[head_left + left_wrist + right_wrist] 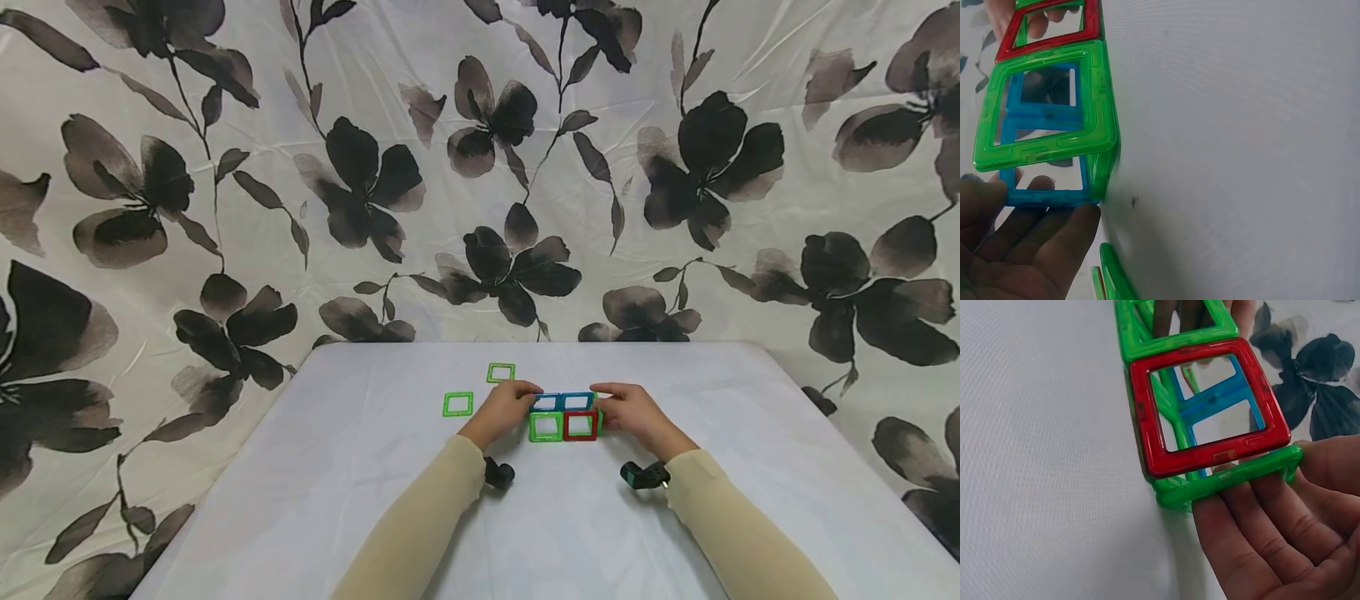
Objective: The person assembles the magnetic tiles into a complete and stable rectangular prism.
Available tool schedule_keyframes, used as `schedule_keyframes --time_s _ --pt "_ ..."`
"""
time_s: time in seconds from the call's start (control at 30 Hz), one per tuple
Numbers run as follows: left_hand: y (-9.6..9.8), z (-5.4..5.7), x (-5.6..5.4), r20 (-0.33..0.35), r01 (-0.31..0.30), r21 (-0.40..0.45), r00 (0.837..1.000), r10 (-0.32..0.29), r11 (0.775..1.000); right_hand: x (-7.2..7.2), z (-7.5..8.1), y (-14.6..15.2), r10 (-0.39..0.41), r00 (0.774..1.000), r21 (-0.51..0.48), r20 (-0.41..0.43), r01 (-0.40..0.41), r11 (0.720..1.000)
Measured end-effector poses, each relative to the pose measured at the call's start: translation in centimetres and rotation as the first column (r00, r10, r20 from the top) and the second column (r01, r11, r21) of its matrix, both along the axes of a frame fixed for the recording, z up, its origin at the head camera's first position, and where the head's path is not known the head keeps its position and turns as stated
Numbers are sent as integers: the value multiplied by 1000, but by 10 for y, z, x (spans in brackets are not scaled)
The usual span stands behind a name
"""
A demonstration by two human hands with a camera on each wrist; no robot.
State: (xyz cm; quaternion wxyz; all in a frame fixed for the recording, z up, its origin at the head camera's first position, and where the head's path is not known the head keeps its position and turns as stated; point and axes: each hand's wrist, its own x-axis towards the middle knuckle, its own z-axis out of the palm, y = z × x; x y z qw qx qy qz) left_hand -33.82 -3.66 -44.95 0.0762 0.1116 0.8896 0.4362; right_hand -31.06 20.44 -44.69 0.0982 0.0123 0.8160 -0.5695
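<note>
Glossy red square (1222, 455); 2 blue frames (1213, 399)

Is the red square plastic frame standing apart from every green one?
No, the red frame meets a green frame edge to edge.

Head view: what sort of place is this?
Probably an indoor tabletop recording setup: a white-covered table, a floral-print fabric backdrop behind it, and black wrist cameras suggest so.
</note>
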Motion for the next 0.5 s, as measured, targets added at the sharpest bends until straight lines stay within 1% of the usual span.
schedule_keyframes --time_s 0.1,0.2,0.33,0.43,0.5 --pt "0 1 0 -10 2 -18 1000 -2 1000 0 -1 1 5 1000 -18 2 -5 1000" --pt "0 2 -1 -24 6 -36 1000 -7 999 2 0 0 3 1000 -11 0 -3 1000" --pt "-4 3 -1 -56 31 -75 998 -36 997 5 0 0 -5 1000 -9 12 5 1000" --pt "-9 7 0 -82 41 -113 995 -51 993 7 0 0 -11 1000 -8 16 11 1000" --pt "-12 12 1 -101 32 -139 994 -46 990 6 0 0 -18 1000 -9 17 18 1000"
